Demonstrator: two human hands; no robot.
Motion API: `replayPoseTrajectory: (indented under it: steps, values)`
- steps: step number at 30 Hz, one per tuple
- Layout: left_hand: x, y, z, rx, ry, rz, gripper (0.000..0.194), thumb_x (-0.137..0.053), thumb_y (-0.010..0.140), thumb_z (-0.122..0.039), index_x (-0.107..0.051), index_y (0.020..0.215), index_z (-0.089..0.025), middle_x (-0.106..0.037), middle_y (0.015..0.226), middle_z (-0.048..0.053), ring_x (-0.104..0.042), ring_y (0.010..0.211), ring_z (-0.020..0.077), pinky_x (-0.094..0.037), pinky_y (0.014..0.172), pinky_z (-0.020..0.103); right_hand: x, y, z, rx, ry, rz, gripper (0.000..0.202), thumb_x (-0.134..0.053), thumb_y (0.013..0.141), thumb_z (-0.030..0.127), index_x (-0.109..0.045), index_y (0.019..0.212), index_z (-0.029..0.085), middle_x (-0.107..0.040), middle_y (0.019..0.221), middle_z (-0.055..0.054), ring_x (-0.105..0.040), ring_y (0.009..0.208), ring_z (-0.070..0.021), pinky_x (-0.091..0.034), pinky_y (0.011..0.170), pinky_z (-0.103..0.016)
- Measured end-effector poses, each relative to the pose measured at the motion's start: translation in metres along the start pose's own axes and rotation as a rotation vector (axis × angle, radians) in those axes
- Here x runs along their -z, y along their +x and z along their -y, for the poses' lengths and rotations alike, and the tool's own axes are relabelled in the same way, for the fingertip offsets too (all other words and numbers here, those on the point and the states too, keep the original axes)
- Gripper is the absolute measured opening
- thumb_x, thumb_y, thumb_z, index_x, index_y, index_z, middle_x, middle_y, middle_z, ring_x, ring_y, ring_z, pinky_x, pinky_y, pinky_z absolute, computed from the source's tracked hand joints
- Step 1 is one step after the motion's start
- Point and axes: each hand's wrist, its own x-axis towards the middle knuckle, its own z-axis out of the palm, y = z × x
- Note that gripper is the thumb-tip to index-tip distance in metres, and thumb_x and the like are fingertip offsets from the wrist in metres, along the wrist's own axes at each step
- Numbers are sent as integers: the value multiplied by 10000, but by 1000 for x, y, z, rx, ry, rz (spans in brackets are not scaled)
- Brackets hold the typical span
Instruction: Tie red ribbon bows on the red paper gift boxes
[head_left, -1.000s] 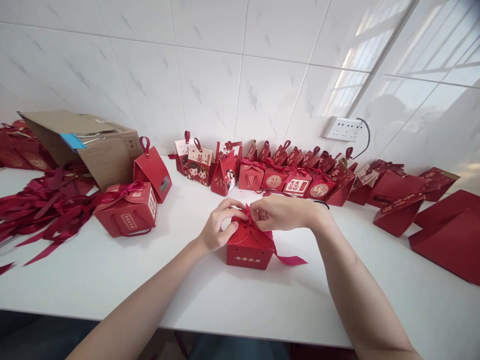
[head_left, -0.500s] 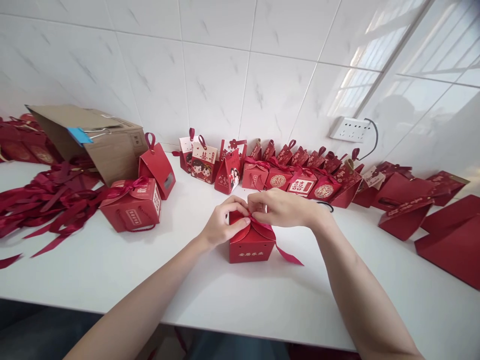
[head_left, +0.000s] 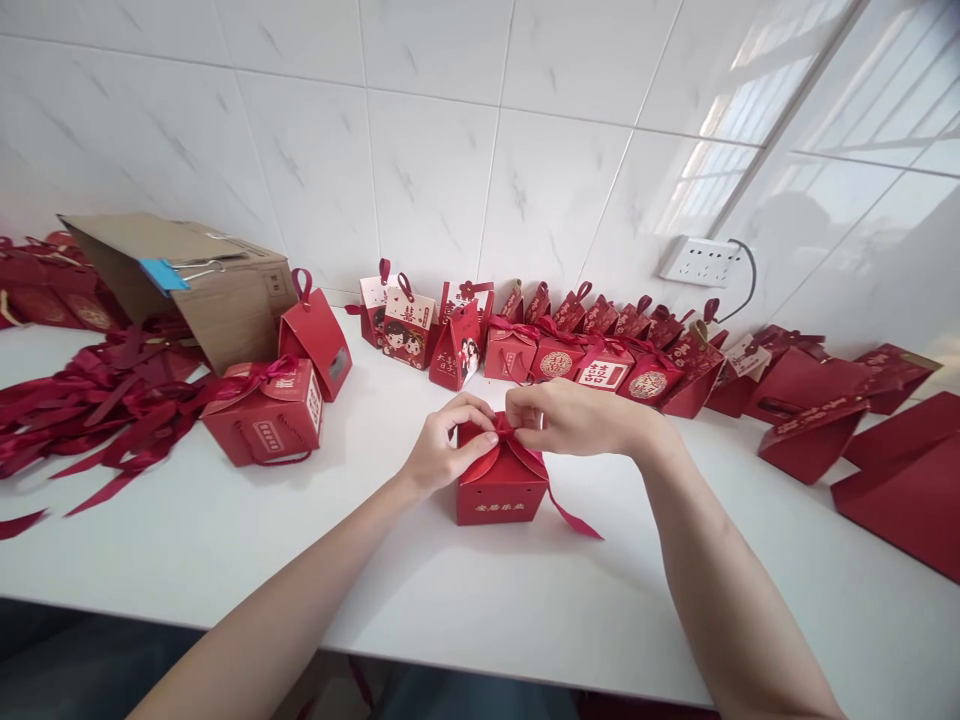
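Note:
A small red gift box [head_left: 501, 490] with pale lettering stands upright on the white table [head_left: 420, 590] in front of me. A dark red ribbon [head_left: 576, 518] crosses its top, and one loose end trails off the right side onto the table. On the left of the box's top, my left hand [head_left: 450, 440] pinches the ribbon between thumb and fingers. My right hand [head_left: 564, 415] pinches the ribbon just right of that spot. The fingers partly hide the knot or loop between them.
A finished-looking red box [head_left: 262, 410] and a heap of loose ribbons [head_left: 112, 400] lie left, beside a cardboard box [head_left: 232, 300]. Several red boxes [head_left: 555, 358] line the tiled wall. A power strip [head_left: 699, 262] hangs at the right; larger red boxes [head_left: 907, 480] stand below.
My right hand has drawn slightly to the right, leaving a small gap between the two hands where the ribbon shows. The ribbon's trailing end has shifted slightly left and down.

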Motion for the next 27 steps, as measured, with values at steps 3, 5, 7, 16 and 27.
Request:
replayPoseTrajectory:
  steps: [3, 5, 7, 16, 27]
  values:
    - [0, 0, 2, -4, -14, 2, 135, -616, 771, -289, -607, 708, -171, -568, 907, 63, -567, 872, 199, -425, 853, 349, 0, -1, -2, 19, 30, -2, 52, -478, 751, 165, -457, 713, 194, -520, 653, 24, -436, 536, -100, -279, 492, -219]
    - [1, 0, 3, 3, -29, 3, 136, -607, 775, -285, -595, 703, -170, -568, 915, 64, -565, 871, 199, -427, 836, 343, 0, 0, -1, 16, 31, -14, 42, -477, 746, 150, -474, 737, 191, -523, 650, 25, -439, 540, -99, -283, 498, -218]
    - [1, -1, 5, 9, -46, 6, 128, -598, 776, -275, -586, 702, -170, -565, 929, 65, -562, 874, 199, -426, 819, 336, -1, 2, 1, 30, 26, -15, 61, -470, 746, 134, -494, 761, 188, -521, 643, 27, -437, 539, -98, -284, 500, -217]
    - [3, -1, 0, 30, -39, 108, 164, -623, 719, -259, -491, 663, -178, -550, 953, 58, -566, 887, 206, -437, 801, 333, -2, 4, 5, 17, -3, 32, 65, -492, 717, 154, -455, 679, 191, -481, 598, 26, -410, 524, -106, -263, 469, -226]
    - [-2, -1, 2, 55, -87, -39, 155, -578, 749, -253, -466, 669, -182, -572, 873, 42, -534, 765, 157, -416, 678, 276, -5, 6, 7, 54, 40, 12, 93, -484, 747, 183, -433, 670, 189, -464, 588, 40, -396, 496, -89, -258, 477, -226]
